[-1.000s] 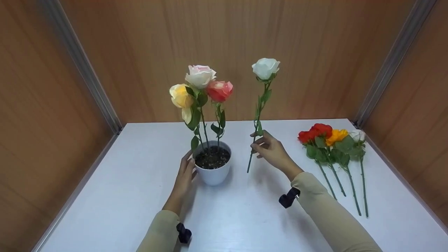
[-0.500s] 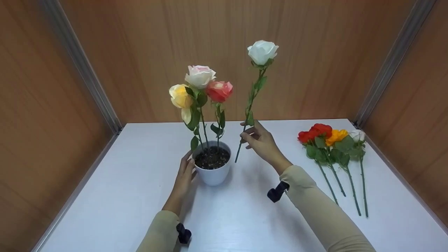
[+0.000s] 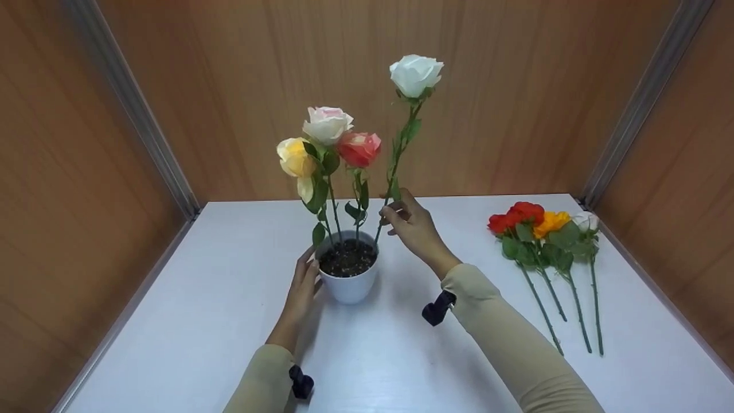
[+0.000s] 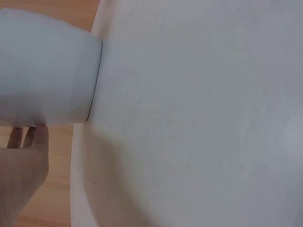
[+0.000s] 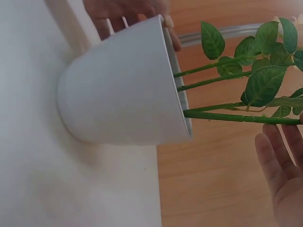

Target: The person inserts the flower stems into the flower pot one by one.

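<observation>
Standing on white table point(image 3: 189, 321): white pot point(image 3: 351, 289), three roses point(image 3: 328, 125) set in soil point(image 3: 348, 263). Held white rose point(image 3: 398, 150): on pot's right side, long axis near vertical, bloom leaning right. Right hand point(image 3: 417, 228), nearer rose: pinching lower stem; soil lies below, leftward. Left hand point(image 3: 303, 280): fingers laid against pot's left side, not clenched. Stem tip point(image 3: 377, 241): angled down-left at right rim; from here, cannot tell if inside.
</observation>
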A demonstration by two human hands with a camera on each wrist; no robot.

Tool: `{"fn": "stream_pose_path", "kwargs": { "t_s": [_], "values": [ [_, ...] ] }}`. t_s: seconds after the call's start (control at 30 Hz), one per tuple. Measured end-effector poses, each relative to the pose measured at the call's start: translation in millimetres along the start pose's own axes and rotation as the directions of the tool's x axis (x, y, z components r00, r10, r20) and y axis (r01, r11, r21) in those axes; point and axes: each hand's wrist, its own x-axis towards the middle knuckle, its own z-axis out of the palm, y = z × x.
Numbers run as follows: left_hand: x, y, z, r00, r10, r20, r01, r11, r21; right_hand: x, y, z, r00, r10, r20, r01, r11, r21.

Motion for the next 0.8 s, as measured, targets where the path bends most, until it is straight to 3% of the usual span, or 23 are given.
{"fn": "stream_pose_path", "kwargs": {
  "t_s": [0.17, 0.5, 0.8],
  "values": [
    [-1.0, 3.5, 1.9, 1.0, -0.023, -0.014, 0.023, 1.0, 0.016, 1.4, 3, 8, 0.999, -0.041, -0.006, 0.041, 0.999, -0.011],
    [-0.3, 3.7, 1.4, 1.0, -0.01, -0.003, 0.01, 1.0, 0.009, 2.2, -3, 24, 0.998, -0.062, 0.016, 0.062, 0.998, -0.027],
    [-2.6, 3.9, 3.0, 1.0, -0.018, -0.017, 0.019, 1.0, 0.025, 0.5, -2, 42, 0.979, -0.192, 0.068, 0.2, 0.971, -0.13]
  ]
}}
